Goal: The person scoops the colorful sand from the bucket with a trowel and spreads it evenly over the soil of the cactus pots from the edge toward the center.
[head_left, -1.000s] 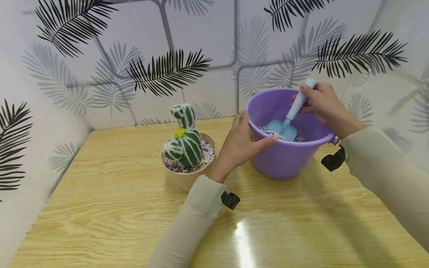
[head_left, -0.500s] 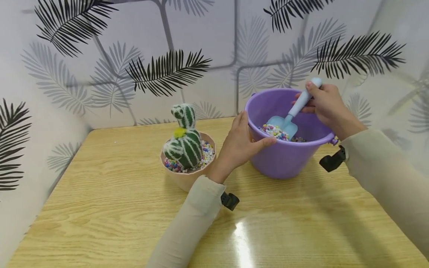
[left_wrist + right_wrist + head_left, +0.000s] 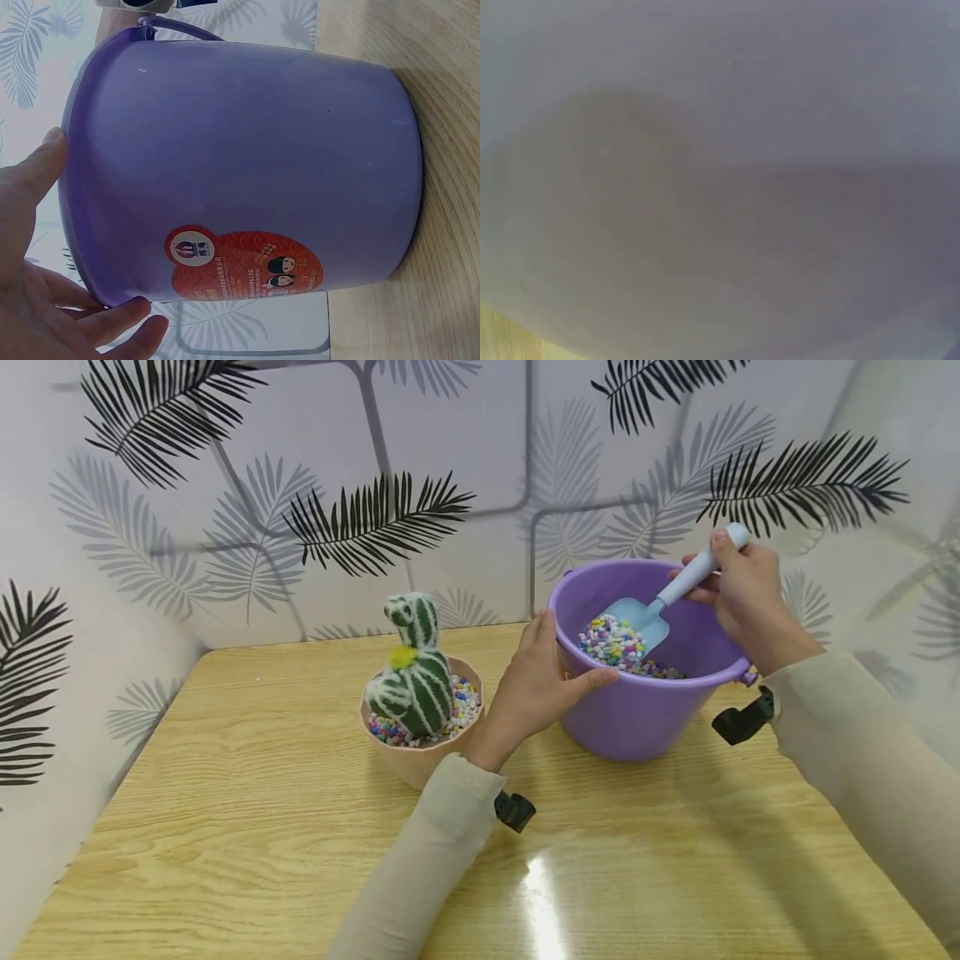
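My right hand (image 3: 750,589) grips the pale blue handle of a small toy shovel (image 3: 692,578), its blade heaped with multicoloured pebbles (image 3: 611,640). Blade and pebbles are inside a purple bucket (image 3: 637,720), low near the front wall, and more pebbles lie at the bottom. My left hand (image 3: 531,685) holds the bucket's left rim. In the left wrist view, thumb and fingers of the left hand (image 3: 30,240) span the rim, and the bucket's side (image 3: 247,150) carries a red sticker (image 3: 247,262). A blurred pale surface fills the right wrist view, hiding hand and shovel.
Left of the bucket stands a peach pot (image 3: 408,762) with a knitted green cactus (image 3: 426,693) set in coloured pebbles. Both are on a wooden table (image 3: 247,793). A leaf-patterned wall (image 3: 465,435) rises right behind. Each wrist wears a black camera (image 3: 515,811).
My right hand has moved right and slightly up, tipping the shovel handle flatter. The blade has come up with a heap of pebbles on it. The left hand and bucket stay put.
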`<state>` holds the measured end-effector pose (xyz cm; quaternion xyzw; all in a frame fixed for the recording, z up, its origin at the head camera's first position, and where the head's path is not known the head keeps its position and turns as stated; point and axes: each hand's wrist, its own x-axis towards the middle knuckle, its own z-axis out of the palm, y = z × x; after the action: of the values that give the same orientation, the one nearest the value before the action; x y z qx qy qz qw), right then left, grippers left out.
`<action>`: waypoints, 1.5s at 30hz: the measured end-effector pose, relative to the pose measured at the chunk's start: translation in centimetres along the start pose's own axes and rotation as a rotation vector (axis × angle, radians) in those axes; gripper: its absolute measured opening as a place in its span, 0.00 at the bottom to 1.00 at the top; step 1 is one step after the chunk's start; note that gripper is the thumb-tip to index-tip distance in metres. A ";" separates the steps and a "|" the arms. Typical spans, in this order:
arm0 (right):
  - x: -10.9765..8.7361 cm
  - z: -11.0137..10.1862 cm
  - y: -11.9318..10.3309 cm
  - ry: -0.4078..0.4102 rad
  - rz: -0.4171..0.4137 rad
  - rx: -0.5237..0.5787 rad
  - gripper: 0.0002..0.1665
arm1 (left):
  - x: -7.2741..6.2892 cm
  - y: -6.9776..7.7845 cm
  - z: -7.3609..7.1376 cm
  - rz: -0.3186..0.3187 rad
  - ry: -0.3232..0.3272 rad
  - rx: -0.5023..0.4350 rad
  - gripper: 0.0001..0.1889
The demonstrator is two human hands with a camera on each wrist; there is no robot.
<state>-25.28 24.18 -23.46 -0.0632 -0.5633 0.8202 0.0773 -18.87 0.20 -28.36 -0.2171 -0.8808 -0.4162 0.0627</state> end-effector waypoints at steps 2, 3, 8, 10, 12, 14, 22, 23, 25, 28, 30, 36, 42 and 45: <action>0.0 0.0 0.0 0.003 -0.007 0.004 0.12 | 0.0 0.0 0.0 -0.003 0.000 -0.001 0.54; 0.0 0.0 0.0 0.000 -0.006 0.007 0.12 | 0.0 0.0 0.0 -0.006 -0.001 0.000 0.54; 0.2 -0.1 0.0 -0.025 0.068 0.042 0.12 | 0.0 0.0 0.0 -0.024 -0.013 0.007 0.55; 0.2 -0.2 0.0 -0.036 0.088 0.059 0.12 | 0.0 0.0 0.0 -0.024 -0.016 0.010 0.55; 0.2 -0.3 0.0 -0.040 0.097 0.074 0.12 | 0.0 -0.1 0.0 -0.021 -0.015 0.011 0.55; 0.2 -0.3 0.0 -0.034 0.107 0.071 0.13 | 0.0 -0.1 0.1 -0.020 -0.011 0.018 0.54; 0.5 -0.4 -0.2 -0.044 0.146 0.101 0.14 | -0.2 -0.2 0.1 -0.019 0.005 0.016 0.54; 0.6 -0.3 -0.3 -0.049 0.151 0.117 0.15 | -0.2 -0.2 0.1 -0.012 0.013 0.018 0.54; 0.9 -0.3 -0.6 -0.055 0.162 0.160 0.15 | -0.2 -0.2 -0.1 0.005 0.026 0.018 0.52; 1.2 -0.5 -1.0 -0.041 0.186 0.226 0.14 | -0.3 -0.3 -0.3 0.005 0.032 0.021 0.50; 1.2 -0.8 -1.2 -0.025 0.195 0.259 0.14 | -0.4 -0.3 -0.3 -0.002 0.031 0.015 0.48; 0.8 -1.1 -1.3 0.014 0.229 0.344 0.12 | -1.0 -0.4 -0.6 -0.025 0.058 -0.033 0.40; 0.4 -1.0 -1.3 0.038 0.236 0.432 0.11 | -1.9 -0.8 -1.4 -0.028 0.051 -0.036 0.28; 0.2 -1.0 -1.3 0.050 0.230 0.448 0.09 | -2.3 -1.0 -1.8 -0.020 0.021 -0.011 0.23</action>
<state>-25.21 25.56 -22.61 -0.1286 -0.3544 0.9262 0.0096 -17.35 -2.48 -28.61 -0.2042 -0.8798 -0.4241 0.0666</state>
